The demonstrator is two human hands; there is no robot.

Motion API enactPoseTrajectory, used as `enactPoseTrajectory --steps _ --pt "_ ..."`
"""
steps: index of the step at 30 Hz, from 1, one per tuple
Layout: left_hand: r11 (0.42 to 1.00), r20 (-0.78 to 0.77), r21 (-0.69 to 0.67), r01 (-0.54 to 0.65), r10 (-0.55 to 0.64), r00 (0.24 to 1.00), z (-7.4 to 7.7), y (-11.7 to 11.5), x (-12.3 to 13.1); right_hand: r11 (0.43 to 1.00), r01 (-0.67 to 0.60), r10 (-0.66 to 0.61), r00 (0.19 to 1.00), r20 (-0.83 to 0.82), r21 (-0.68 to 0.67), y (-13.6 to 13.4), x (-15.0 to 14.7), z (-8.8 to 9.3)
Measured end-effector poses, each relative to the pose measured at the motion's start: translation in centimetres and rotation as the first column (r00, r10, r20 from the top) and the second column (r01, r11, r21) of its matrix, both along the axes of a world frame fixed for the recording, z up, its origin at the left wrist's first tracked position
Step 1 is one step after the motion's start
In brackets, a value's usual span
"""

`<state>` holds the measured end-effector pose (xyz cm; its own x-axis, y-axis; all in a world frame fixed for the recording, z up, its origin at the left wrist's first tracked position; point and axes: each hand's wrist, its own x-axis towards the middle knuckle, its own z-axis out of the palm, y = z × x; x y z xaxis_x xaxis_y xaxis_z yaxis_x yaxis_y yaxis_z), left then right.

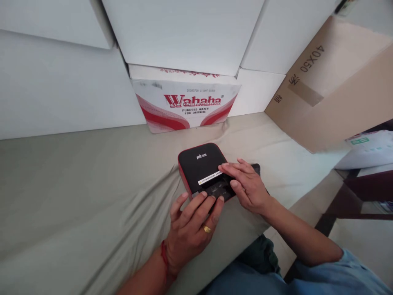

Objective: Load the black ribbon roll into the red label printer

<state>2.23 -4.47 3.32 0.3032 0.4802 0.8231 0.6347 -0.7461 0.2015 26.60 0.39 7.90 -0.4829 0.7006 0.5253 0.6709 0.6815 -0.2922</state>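
Observation:
A flat black device with red edges (200, 163) lies on a grey-green cloth (76, 192). It bears a small white logo and a white label strip. My left hand (190, 227), with a gold ring and a red wrist thread, rests its spread fingertips on the device's near edge. My right hand (247, 185) lies flat over the device's right side, fingers stretched toward the label. A dark part (255, 167) shows just beyond my right hand's fingers. Neither hand grips anything.
A white and red Wahaha water carton (184, 102) stands behind the device, under stacked white boxes (184, 32). A brown cardboard box (331, 86) leans at the right. Dark furniture (362, 196) and a white package (368, 151) sit at the far right.

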Motion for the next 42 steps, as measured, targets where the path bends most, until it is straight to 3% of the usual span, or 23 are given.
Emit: enactPoseTrajectory --steps 6,12,20,26,29,33,35,37,42 --pt "0.997 0.127 0.001 0.081 -0.081 0.989 -0.7 1.0 -1.6 0.998 0.062 -0.063 0.997 -0.035 -0.022 -0.3 -0.8 -0.1" --pt "0.959 0.273 -0.250 0.134 -0.063 0.960 -0.5 3.2 -4.0 0.994 0.085 -0.089 0.994 -0.060 -0.067 -0.7 -1.0 0.3" --pt "0.964 0.277 -0.248 0.093 -0.021 0.961 -0.1 3.8 -3.4 0.989 0.122 -0.129 0.988 -0.080 -0.086 -0.6 -1.1 0.1" --pt "0.925 0.376 -0.336 0.177 -0.040 0.926 -1.6 3.5 -3.2 0.996 0.089 -0.089 0.982 -0.165 -0.009 -1.5 -1.6 -0.4" --pt "0.852 0.506 -0.452 0.266 -0.001 0.863 -2.7 3.7 -3.2 0.997 0.018 -0.006 0.985 -0.172 0.071 -3.2 -1.3 -0.8" --pt "0.577 0.738 -0.550 0.604 -0.003 0.675 -3.5 4.4 -3.0 0.992 -0.082 0.093 0.989 -0.116 0.098 -5.1 -0.5 -1.5" --pt "0.481 0.791 -0.540 0.690 0.012 0.611 -3.6 4.7 -2.9 0.994 -0.087 0.093 0.991 -0.101 0.067 -5.6 -0.1 -1.8" --pt "0.455 0.805 -0.541 0.707 0.037 0.592 -3.6 4.8 -2.7 0.996 -0.080 0.084 0.991 -0.102 0.049 -5.8 0.0 -2.1" --pt "0.460 0.785 -0.573 0.679 0.070 0.615 -3.9 4.6 -3.0 0.996 -0.071 0.078 0.990 -0.115 0.059 -5.6 -0.2 -1.9"
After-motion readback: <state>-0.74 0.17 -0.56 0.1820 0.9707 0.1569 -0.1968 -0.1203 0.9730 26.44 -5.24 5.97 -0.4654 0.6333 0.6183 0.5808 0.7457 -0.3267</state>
